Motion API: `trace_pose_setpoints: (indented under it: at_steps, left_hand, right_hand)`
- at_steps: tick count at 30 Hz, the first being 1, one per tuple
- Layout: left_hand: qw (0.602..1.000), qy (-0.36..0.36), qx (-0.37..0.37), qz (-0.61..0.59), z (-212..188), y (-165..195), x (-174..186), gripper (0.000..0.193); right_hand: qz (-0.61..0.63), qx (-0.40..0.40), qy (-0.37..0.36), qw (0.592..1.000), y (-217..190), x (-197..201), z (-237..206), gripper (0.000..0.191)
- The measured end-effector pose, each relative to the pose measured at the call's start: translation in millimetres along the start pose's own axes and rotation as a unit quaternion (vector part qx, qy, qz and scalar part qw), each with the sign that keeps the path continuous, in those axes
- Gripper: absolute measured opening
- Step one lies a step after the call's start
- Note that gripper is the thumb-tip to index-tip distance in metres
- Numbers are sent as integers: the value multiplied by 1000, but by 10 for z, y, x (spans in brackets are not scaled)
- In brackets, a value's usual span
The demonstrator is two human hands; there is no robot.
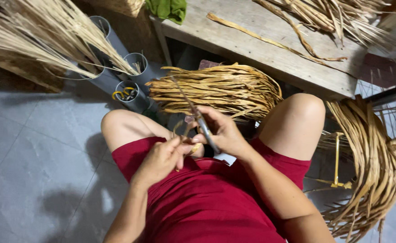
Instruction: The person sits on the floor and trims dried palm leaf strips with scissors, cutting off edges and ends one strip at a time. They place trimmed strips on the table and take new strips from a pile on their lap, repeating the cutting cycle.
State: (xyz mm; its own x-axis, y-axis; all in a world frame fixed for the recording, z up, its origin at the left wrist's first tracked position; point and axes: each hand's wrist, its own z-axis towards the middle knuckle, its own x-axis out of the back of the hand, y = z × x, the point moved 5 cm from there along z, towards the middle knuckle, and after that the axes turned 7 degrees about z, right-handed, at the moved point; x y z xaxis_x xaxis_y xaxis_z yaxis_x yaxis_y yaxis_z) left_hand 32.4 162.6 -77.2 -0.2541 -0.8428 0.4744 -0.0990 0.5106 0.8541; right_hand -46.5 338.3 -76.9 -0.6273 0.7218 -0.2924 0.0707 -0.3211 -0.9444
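I sit with bare knees apart, in red clothes. My right hand point(223, 131) grips a thin metal blade or scissors point(197, 116) that points up and to the left. My left hand point(162, 157) pinches a small curled piece of dried straw strip point(184, 135) right beside the blade. The two hands touch above my lap. Just beyond them, between my knees, lies a thick bundle of flat tan dried leaf strips point(216, 89).
A worn wooden bench point(261, 49) stands ahead with more strips point(337, 15) and a green cloth point(167, 9). Grey plastic pipes point(130, 85) lean at the left under pale straw point(40, 31). Another strip bundle point(371, 157) hangs at my right. Grey tiled floor point(36, 153) lies to the left.
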Motion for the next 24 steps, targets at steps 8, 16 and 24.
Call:
trace_pose_setpoints:
  at_steps: [8,16,24]
  left_hand:
    - [998,-25,-56,21,224,96,-389,20]
    - [982,88,-74,152,475,-251,-32,16]
    - [920,209,-147,298,1135,237,739,10]
  right_hand:
    - [-100,73,120,985,-558,235,-89,49]
    - [-217,202,428,854,-2034,1845,-774,17]
    - [-241,103,437,860,-2123,2868,-974,24]
